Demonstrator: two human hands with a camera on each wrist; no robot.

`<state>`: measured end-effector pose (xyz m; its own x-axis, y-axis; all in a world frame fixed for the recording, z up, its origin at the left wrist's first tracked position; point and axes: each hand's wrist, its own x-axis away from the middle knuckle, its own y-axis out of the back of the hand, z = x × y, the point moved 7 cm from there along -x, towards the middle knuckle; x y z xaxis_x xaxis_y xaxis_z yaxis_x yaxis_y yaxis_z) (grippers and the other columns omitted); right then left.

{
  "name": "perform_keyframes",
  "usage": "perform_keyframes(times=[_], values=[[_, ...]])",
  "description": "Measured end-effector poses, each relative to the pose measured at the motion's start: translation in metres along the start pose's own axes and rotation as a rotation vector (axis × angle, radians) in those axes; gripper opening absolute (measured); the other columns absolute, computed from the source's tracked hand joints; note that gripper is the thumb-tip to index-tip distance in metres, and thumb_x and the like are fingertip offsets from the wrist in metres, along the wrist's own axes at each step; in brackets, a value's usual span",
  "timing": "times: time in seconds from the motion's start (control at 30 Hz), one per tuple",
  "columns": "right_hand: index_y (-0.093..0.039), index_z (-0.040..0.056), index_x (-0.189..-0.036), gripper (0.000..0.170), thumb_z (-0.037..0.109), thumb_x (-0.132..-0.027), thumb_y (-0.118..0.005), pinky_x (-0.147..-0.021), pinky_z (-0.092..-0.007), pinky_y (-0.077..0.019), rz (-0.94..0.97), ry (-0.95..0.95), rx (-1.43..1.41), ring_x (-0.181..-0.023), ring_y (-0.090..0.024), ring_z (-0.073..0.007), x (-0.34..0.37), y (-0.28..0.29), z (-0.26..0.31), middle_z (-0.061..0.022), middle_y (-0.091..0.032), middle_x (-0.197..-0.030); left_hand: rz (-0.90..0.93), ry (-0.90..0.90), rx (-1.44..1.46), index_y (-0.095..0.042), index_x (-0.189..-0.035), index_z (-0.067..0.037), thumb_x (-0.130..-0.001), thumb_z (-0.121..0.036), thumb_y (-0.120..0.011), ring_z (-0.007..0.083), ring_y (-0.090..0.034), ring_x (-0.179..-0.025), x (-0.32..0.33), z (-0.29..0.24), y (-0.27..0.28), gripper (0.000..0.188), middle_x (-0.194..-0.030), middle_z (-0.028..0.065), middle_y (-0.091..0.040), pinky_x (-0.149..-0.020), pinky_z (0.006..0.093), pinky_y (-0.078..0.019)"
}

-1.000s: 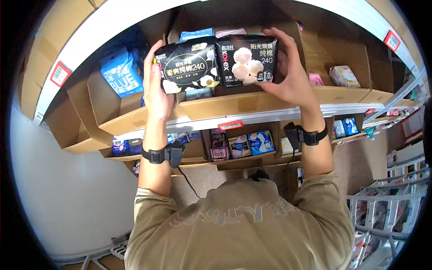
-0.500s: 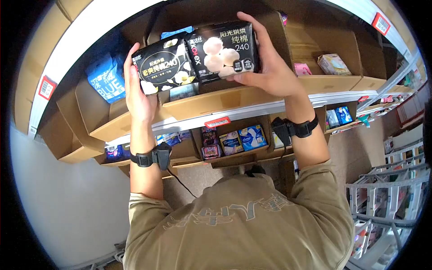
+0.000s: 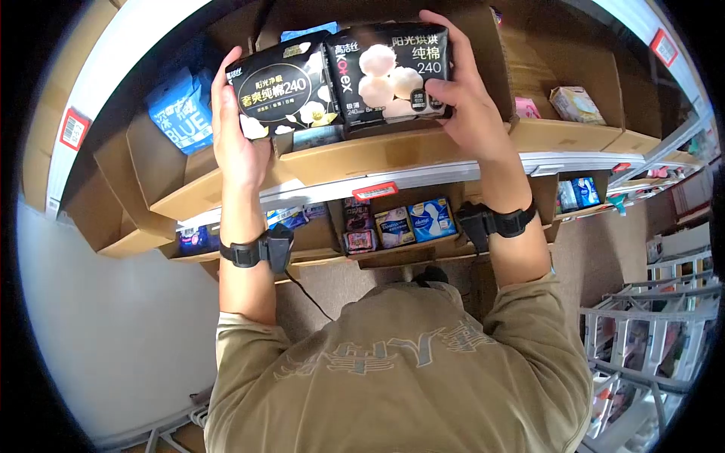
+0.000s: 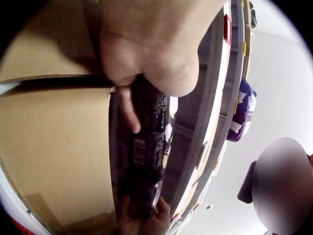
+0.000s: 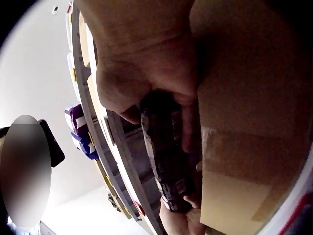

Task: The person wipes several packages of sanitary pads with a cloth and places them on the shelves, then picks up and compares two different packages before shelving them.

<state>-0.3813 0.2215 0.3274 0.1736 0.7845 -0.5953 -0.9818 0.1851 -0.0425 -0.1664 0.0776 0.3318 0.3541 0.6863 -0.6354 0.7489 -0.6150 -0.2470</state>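
Two black packs of sanitary pads are held side by side, fronts facing up, in the head view. My left hand [image 3: 243,143] grips the outer end of the left pack [image 3: 283,94], which shows an oval label and white flowers. At the other end, my right hand [image 3: 474,106] grips the right pack [image 3: 377,75], printed with white cotton bolls, its thumb lying over the front's lower right corner. Their inner edges meet in the middle. From the left wrist, the packs' dark side [image 4: 146,142] shows between both hands, close to cardboard.
Behind the packs stand cardboard shelf bins; a blue bag [image 3: 181,113] lies in the left one, and a light carton [image 3: 576,104] with a pink pack [image 3: 526,108] in the right. Along the shelf edge runs a white rail [image 3: 423,177]. A lower bin holds several small packs [image 3: 430,219].
Both packs have moved up and left in the head view, tilting and then levelling somewhat. My right thumb has shifted from the pack's lower edge onto its front. Both hands keep their hold.
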Motion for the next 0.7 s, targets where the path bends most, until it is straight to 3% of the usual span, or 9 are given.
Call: perform_keyframes(times=[0.13, 0.17, 0.33, 0.47, 0.6, 0.67, 0.7], values=[[-0.029, 0.0151, -0.149, 0.067, 0.001, -0.087, -0.05, -0.093, -0.0255, -0.0415, -0.012, 0.012, -0.009, -0.105, -0.05, -0.0115, 0.0008, -0.0018, -0.0003, -0.0047, -0.054, -0.117, -0.003, 0.006, 0.009, -0.039, -0.144, -0.005, -0.104, -0.035, -0.04, 0.0197, -0.061, -0.109, 0.0002, 0.0003, 0.0004, 0.049, -0.122, 0.0121, -0.059, -0.095, 0.0333, -0.0506], [-0.03, 0.015, -0.149, 0.067, 0.001, -0.087, -0.05, -0.093, -0.0257, -0.0417, -0.012, 0.027, -0.006, -0.105, -0.051, -0.0115, 0.0004, -0.0013, -0.0007, -0.0048, -0.054, -0.117, 0.016, 0.008, 0.001, -0.036, -0.145, -0.005, -0.106, -0.032, -0.034, 0.0226, -0.061, -0.112, 0.0001, 0.0009, 0.0012, 0.048, -0.127, 0.0139, -0.057, -0.099, 0.0368, -0.0497], [-0.03, 0.0148, -0.149, 0.066, 0.001, -0.088, -0.052, -0.093, -0.0257, -0.0422, -0.007, 0.054, -0.039, -0.104, -0.052, -0.0117, -0.0006, -0.0018, -0.0029, -0.0053, -0.054, -0.118, 0.011, -0.001, -0.011, -0.036, -0.144, -0.005, -0.106, -0.031, -0.032, 0.0225, -0.061, -0.112, -0.0002, -0.0001, -0.0011, 0.047, -0.126, 0.0138, -0.058, -0.098, 0.0369, -0.0498], [-0.031, 0.0154, -0.148, 0.064, 0.004, -0.088, -0.046, -0.092, -0.0254, -0.0436, -0.036, 0.009, -0.028, -0.105, -0.053, -0.0123, -0.0005, -0.0031, 0.0015, -0.0068, -0.054, -0.121, 0.015, 0.001, 0.031, -0.039, -0.143, -0.005, -0.105, -0.032, -0.039, 0.0197, -0.062, -0.109, 0.0002, 0.0004, -0.0006, 0.047, -0.122, 0.0125, -0.059, -0.095, 0.0331, -0.0505], [-0.032, 0.0163, -0.149, 0.065, 0.007, -0.085, -0.04, -0.089, -0.026, -0.0465, -0.072, -0.03, -0.031, -0.104, -0.054, -0.0127, 0.0003, -0.0026, 0.0032, -0.0079, -0.054, -0.122, 0.004, -0.004, 0.022, -0.04, -0.143, -0.005, -0.106, -0.03, -0.035, 0.018, -0.06, -0.111, 0.0, 0.0016, 0.0021, 0.045, -0.125, 0.0114, -0.057, -0.096, 0.0325, -0.0502], [-0.034, 0.0145, -0.145, 0.058, 0.005, -0.088, -0.044, -0.088, -0.0271, -0.0479, -0.063, -0.043, -0.081, -0.105, -0.055, -0.014, -0.002, -0.0035, 0.0046, -0.0083, -0.055, -0.122, 0.01, -0.002, 0.024, -0.04, -0.143, -0.005, -0.107, -0.029, -0.033, 0.0173, -0.059, -0.112, 0.0012, -0.0006, -0.0008, 0.044, -0.126, 0.011, -0.056, -0.096, 0.0317, -0.0496], [-0.025, 0.0167, -0.15, 0.07, 0.01, -0.088, -0.057, -0.096, -0.0324, -0.0447, -0.096, -0.123, -0.257, -0.116, -0.05, -0.0208, -0.0042, -0.0063, 0.0057, -0.0076, -0.046, -0.135, 0.005, 0.001, 0.025, -0.04, -0.144, -0.005, -0.105, -0.028, -0.035, 0.0177, -0.058, -0.114, 0.0012, -0.0004, -0.0006, 0.045, -0.127, 0.011, -0.056, -0.098, 0.0324, -0.0489]])
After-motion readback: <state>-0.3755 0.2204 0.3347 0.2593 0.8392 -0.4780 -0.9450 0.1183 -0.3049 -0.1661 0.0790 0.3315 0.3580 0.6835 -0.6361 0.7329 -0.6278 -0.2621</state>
